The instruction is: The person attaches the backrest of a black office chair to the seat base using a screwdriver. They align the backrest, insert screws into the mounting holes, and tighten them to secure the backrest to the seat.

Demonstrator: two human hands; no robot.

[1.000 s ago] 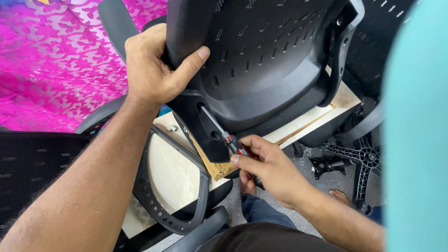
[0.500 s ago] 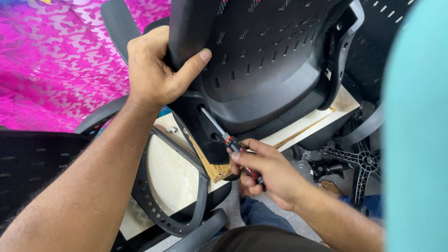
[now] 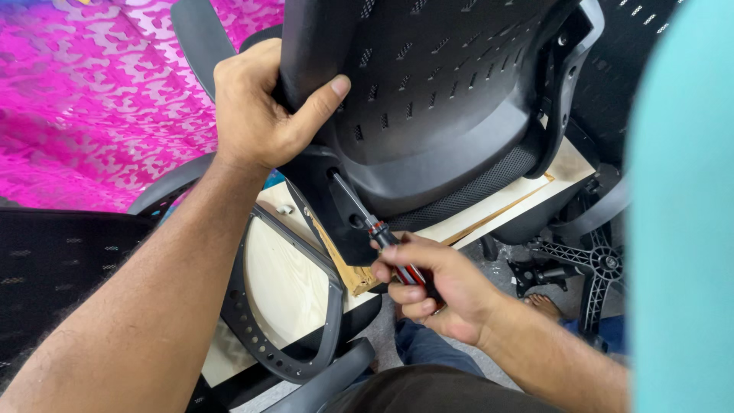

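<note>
Two hands — chair back (image 3: 428, 99), screwdriver (image 3: 382, 241)

Left hand (image 3: 256, 115) steadies backrest (image 3: 443, 99); right hand (image 3: 436, 287) grips screwdriver (image 3: 375, 226).

This looks like a furniture assembly workshop for office chairs: loose parts fill the frame. A black perforated chair backrest (image 3: 451, 99) stands at upper centre over a plywood seat base (image 3: 294, 279), a detached armrest frame (image 3: 287, 336) lies at lower centre, and a black star-shaped chair base (image 3: 592, 268) rests on the grey floor at right, with pink patterned cloth (image 3: 92, 99) spread at upper left
</note>
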